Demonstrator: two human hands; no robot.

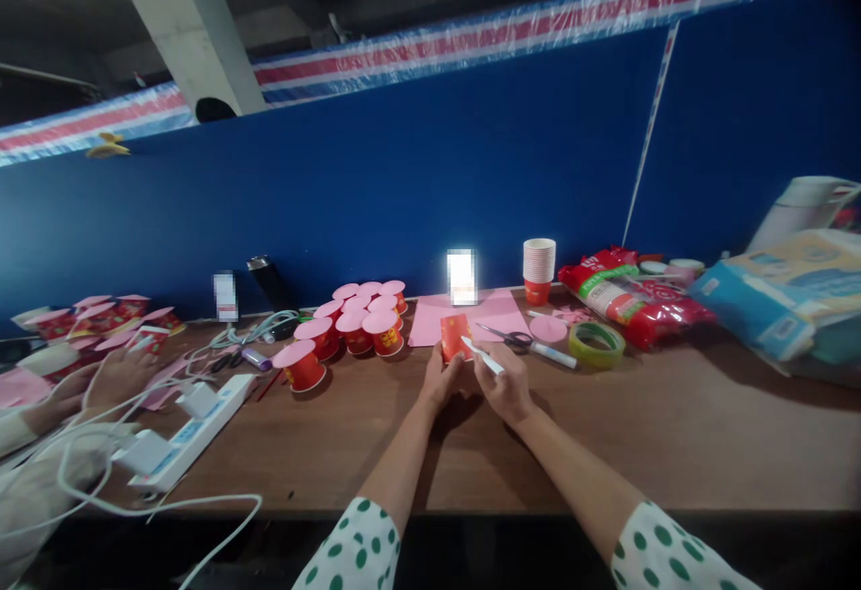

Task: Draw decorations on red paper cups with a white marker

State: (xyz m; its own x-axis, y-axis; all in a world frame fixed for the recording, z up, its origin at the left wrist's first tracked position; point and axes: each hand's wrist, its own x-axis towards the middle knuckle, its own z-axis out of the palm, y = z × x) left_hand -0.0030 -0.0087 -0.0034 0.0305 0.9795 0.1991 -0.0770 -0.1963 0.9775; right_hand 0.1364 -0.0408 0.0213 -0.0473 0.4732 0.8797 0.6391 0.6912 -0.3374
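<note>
My left hand (442, 373) is closed around a red paper cup (456, 334) with a pale printed pattern, just above the table. A white marker (485, 359) is gripped in my right hand (506, 386), its tip against or very near the side of the cup. Behind both hands lies a pink paper sheet (423, 321). Dark-handled scissors (515, 337) rest just beyond my right hand, beside a pink paper disc (549, 329) and a second white marker (552, 356).
Several red cups topped with pink discs (353, 321) stand left of centre. A cup stack (539, 269), green tape roll (595, 344) and red packet (629, 294) are to the right. At left are a power strip (202, 436), loose cables and another person's hands (117, 379).
</note>
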